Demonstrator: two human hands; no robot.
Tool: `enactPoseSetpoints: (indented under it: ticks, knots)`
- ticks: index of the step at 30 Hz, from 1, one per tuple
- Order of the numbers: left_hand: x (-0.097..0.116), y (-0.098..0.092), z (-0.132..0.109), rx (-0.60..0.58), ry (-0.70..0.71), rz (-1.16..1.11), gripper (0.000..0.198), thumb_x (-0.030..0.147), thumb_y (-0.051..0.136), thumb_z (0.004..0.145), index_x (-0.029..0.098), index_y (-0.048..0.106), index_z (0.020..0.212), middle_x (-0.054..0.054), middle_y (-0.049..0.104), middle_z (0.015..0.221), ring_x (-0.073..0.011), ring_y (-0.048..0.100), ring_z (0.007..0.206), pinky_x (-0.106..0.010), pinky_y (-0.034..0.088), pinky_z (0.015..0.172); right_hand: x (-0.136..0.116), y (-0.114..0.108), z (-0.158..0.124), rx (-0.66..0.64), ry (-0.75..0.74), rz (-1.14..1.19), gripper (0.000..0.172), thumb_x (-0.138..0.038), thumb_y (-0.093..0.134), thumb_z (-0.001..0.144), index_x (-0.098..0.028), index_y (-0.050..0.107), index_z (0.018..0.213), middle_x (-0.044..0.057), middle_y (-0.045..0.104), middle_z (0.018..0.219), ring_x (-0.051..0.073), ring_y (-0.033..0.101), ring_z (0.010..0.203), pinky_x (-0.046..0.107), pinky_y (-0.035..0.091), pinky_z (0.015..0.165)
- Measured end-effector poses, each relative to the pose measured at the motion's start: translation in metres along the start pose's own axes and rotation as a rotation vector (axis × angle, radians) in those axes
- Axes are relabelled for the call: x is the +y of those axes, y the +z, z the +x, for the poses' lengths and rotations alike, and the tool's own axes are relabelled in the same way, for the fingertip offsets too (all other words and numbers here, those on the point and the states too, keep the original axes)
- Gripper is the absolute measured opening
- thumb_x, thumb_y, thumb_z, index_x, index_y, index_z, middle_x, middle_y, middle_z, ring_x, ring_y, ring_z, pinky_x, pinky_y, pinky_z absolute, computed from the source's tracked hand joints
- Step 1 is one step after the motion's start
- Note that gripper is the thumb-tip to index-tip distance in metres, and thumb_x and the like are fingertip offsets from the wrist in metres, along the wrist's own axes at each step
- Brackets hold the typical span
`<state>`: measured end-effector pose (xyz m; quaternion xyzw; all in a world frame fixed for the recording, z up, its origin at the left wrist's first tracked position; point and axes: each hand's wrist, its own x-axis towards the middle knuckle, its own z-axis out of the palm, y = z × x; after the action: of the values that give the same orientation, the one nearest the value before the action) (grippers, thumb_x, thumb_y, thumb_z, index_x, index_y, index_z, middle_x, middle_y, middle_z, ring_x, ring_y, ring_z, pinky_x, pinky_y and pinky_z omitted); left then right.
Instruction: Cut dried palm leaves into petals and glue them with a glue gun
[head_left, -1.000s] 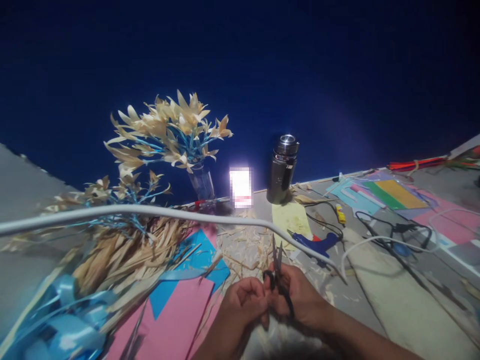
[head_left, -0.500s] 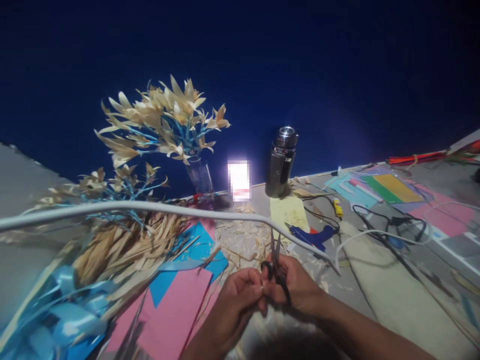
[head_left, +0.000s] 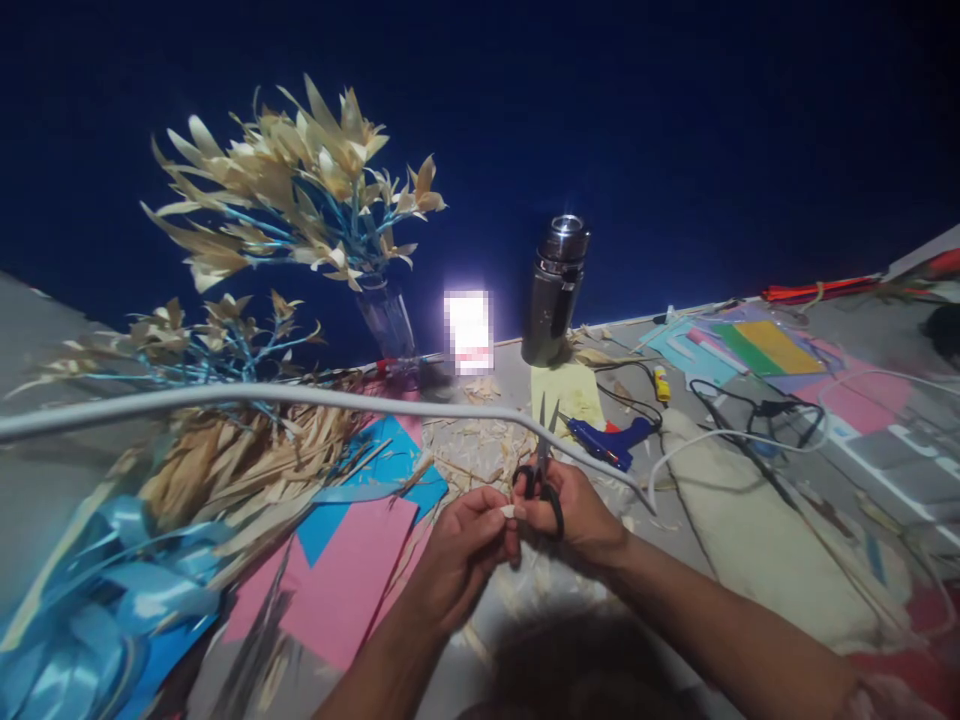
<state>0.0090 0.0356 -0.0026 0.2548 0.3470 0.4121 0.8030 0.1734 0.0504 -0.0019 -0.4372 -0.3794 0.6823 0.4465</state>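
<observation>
Pinched between the fingertips of my left hand (head_left: pixel 466 545) is a small pale strip (head_left: pixel 509 511), which looks like dried husk. My right hand (head_left: pixel 585 512) has a pair of dark-handled scissors (head_left: pixel 547 447) hooked on its fingers, blades pointing up and away and slightly apart. The right thumb and fingertips also meet the pale strip, so both hands touch it. Beyond the fingers, husk scraps (head_left: pixel 480 440) litter the grey surface. Pink paper sheets (head_left: pixel 352 575) and a blue sheet (head_left: pixel 424 487) lie left of my left hand.
A white cable (head_left: pixel 300 396) arches across the view just beyond my hands. Behind it stand husk flowers (head_left: pixel 330 175) in a clear vase (head_left: pixel 384 318), a bright pixelated patch and a metal flask (head_left: pixel 553 300). A blue glue gun (head_left: pixel 611 442) lies right; blue ribbon (head_left: pixel 150 570) and dried husks (head_left: pixel 247 450) left.
The whole scene sits higher and slightly left as the view has tipped down. Both hands remain together, and the pale strip between the fingertips shows more clearly.
</observation>
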Motion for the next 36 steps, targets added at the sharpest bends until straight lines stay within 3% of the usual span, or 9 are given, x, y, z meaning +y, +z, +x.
enactPoseSetpoints:
  ticks: [3,7,14,20,26,31,36]
  knots:
    - [0.0,0.0,0.002,0.048,0.005,0.008,0.024,0.029,0.085,0.073,0.013,0.067,0.071,-0.002,0.061,0.059,-0.0109,0.053,0.055,-0.023,0.043,0.059,0.004,-0.001,0.001,-0.007,0.0,0.003,0.044,-0.039,0.094,0.057,-0.017,0.063,0.078,-0.001,0.062,0.066,0.014,0.058,0.057,0.026,0.048,0.054]
    - [0.004,-0.002,0.003,0.108,0.001,-0.07,0.025,0.027,0.088,0.069,0.013,0.068,0.075,-0.002,0.065,0.066,-0.0113,0.056,0.058,-0.023,0.045,0.06,0.001,-0.014,0.005,0.019,-0.053,-0.149,0.04,-0.049,0.084,0.071,-0.016,0.07,0.087,0.0,0.063,0.071,0.013,0.056,0.06,0.026,0.044,0.056]
    - [0.011,-0.006,0.0,0.179,0.024,-0.087,0.03,0.027,0.092,0.064,0.014,0.068,0.075,-0.002,0.064,0.065,-0.0111,0.055,0.056,-0.023,0.045,0.057,-0.018,-0.05,-0.008,0.082,-0.235,-1.093,0.031,-0.05,0.078,0.075,-0.02,0.073,0.078,0.002,0.065,0.071,0.019,0.059,0.068,0.028,0.043,0.063]
    - [0.021,-0.005,-0.001,0.274,0.101,-0.098,0.031,0.027,0.093,0.06,0.015,0.068,0.073,-0.001,0.062,0.063,-0.0116,0.055,0.058,-0.023,0.044,0.057,-0.007,-0.061,-0.041,0.034,-0.159,-1.528,0.023,-0.041,0.074,0.082,-0.021,0.072,0.093,0.009,0.072,0.093,0.025,0.066,0.086,0.033,0.045,0.076]
    - [0.024,-0.005,-0.001,0.361,0.184,-0.061,0.03,0.03,0.093,0.061,0.014,0.07,0.074,-0.002,0.064,0.064,-0.0109,0.055,0.058,-0.022,0.043,0.056,-0.018,-0.049,-0.048,-0.059,0.053,-1.591,0.016,-0.024,0.071,0.083,-0.019,0.07,0.099,0.012,0.069,0.108,0.026,0.066,0.096,0.033,0.045,0.08]
    - [0.023,-0.004,-0.001,0.38,0.186,-0.063,0.033,0.031,0.095,0.057,0.014,0.07,0.071,-0.001,0.062,0.062,-0.01,0.053,0.058,-0.021,0.042,0.056,-0.021,-0.041,-0.045,-0.067,0.106,-1.573,0.016,-0.028,0.072,0.081,-0.018,0.07,0.093,0.015,0.065,0.118,0.028,0.066,0.096,0.035,0.045,0.078]
    - [0.024,-0.004,-0.001,0.383,0.156,-0.071,0.036,0.032,0.096,0.055,0.015,0.069,0.07,-0.001,0.061,0.062,-0.0098,0.051,0.058,-0.02,0.042,0.055,-0.017,-0.043,-0.042,-0.126,0.083,-1.426,0.01,-0.016,0.068,0.081,-0.018,0.071,0.091,0.013,0.071,0.104,0.026,0.067,0.094,0.032,0.045,0.079]
